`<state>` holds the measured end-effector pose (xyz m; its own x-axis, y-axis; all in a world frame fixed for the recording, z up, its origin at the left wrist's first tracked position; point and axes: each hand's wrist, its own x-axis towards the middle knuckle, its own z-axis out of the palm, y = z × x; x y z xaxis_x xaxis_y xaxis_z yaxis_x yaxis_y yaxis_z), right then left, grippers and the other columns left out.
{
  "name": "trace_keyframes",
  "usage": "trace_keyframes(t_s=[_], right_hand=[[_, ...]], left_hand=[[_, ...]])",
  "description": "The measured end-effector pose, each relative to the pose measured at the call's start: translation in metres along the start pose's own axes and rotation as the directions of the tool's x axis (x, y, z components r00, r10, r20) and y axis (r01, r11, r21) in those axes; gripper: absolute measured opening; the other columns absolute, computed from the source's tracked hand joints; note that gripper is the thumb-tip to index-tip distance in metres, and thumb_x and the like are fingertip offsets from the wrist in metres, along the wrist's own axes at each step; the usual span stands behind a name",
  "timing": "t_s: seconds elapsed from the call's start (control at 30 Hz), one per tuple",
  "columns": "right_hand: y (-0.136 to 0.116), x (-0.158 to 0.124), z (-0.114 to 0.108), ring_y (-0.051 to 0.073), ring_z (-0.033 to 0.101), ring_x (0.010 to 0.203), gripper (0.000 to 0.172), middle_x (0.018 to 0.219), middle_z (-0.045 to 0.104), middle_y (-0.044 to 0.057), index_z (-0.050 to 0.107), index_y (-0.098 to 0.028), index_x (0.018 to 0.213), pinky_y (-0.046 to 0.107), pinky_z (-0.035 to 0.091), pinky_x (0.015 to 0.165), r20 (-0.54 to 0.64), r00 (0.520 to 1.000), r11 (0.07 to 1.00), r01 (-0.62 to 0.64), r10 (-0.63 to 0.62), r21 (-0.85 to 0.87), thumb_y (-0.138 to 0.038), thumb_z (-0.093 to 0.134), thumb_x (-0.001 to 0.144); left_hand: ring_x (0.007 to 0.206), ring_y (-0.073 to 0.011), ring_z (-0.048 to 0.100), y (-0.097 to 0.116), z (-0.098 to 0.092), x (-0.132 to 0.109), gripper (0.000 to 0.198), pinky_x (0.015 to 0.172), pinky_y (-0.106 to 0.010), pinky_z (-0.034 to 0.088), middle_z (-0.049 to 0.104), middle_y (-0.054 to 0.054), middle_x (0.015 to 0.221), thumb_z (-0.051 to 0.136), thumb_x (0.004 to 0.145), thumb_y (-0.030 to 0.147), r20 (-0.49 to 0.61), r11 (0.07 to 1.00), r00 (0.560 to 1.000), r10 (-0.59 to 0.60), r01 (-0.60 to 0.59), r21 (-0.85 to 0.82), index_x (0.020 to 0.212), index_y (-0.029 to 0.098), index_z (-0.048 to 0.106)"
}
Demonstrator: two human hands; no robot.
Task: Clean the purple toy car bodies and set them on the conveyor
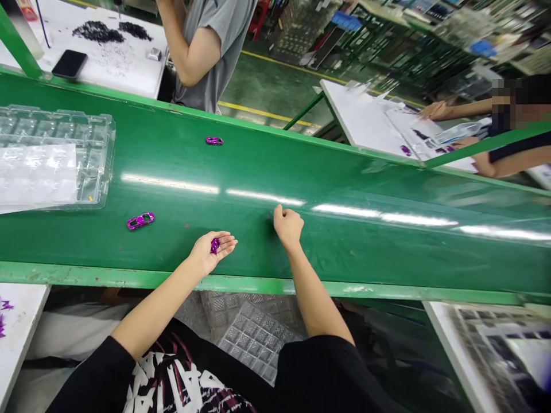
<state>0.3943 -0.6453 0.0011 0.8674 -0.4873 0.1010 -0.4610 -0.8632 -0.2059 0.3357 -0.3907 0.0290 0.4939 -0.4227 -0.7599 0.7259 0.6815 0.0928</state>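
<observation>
The left hand (209, 252), just below the centre of the frame, is turned palm up with its fingers extended and close together; small purple pieces (215, 246) rest in the palm, ungripped. The right hand (288, 228), near the centre of the frame, has its fingers curled inward and the thumb close against them; whether anything is pinched there I cannot tell. It is over the green belt (365, 252), and contact with the surface is not clear.

On the belt, one purple car body (140, 221) lies left of the left hand, and a second car body (214, 140) lies higher in the frame, near the belt's far edge.

At the left edge of the frame sits a clear plastic tray (107, 160) with moulded compartments, a white sheet (38, 172) covering part of it. In the lower middle, below the belt, a clear moulded tray (249, 338) lies tilted over other similar sheets, partly hidden by the black shirt (327, 373).

The left tray is cut off by the frame, as are the purple scraps (5, 315) at the lower left. The gridded item (495, 332) at the lower right is too blurred to make out, and the exact number of pieces in the palm is unclear
</observation>
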Motion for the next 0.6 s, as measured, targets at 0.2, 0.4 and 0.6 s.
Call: trace_keyframes(t_s=[0.2,0.4,0.6], right_hand=[[-0.053,-0.095,-0.011,0.013,0.054,0.061,0.046,0.067,0.061,0.0,0.063,-0.02,0.076,0.026,0.045,0.063,-0.075,0.926,0.901,0.378,-0.371,0.211,-0.051,0.05,0.109],[-0.099,-0.147,-0.013,0.019,0.062,0.079,0.034,0.084,0.071,0.008,0.073,-0.022,0.086,0.032,0.051,0.075,-0.247,0.778,0.718,0.628,-0.578,0.299,-0.048,0.058,0.103],[-0.124,-0.116,-0.026,0.023,0.07,0.096,0.027,0.105,0.075,0.011,0.075,-0.022,0.103,0.036,0.059,0.079,-0.267,0.63,0.426,0.723,-0.729,0.544,-0.042,0.056,0.107]], left_hand=[[0.064,-0.0157,0.07,-0.005,0.013,0.007,0.022,0.072,-0.028,0.061,0.073,-0.01,0.076,0.053,0.099,0.011,0.069,0.997,0.996,-0.055,0.051,0.056,0.085,0.009,0.07],[0.06,-0.0106,0.062,0.008,-0.002,0.002,0.018,0.063,-0.019,0.055,0.066,-0.002,0.07,0.064,0.096,0.016,0.111,0.999,0.993,-0.032,0.027,0.041,0.078,0.014,0.065],[0.045,-0.005,0.043,0.026,-0.03,-0.031,0.035,0.04,-0.015,0.032,0.056,0.002,0.063,0.067,0.1,0.034,0.042,0.992,0.991,0.129,-0.129,-0.005,0.072,0.016,0.056]])
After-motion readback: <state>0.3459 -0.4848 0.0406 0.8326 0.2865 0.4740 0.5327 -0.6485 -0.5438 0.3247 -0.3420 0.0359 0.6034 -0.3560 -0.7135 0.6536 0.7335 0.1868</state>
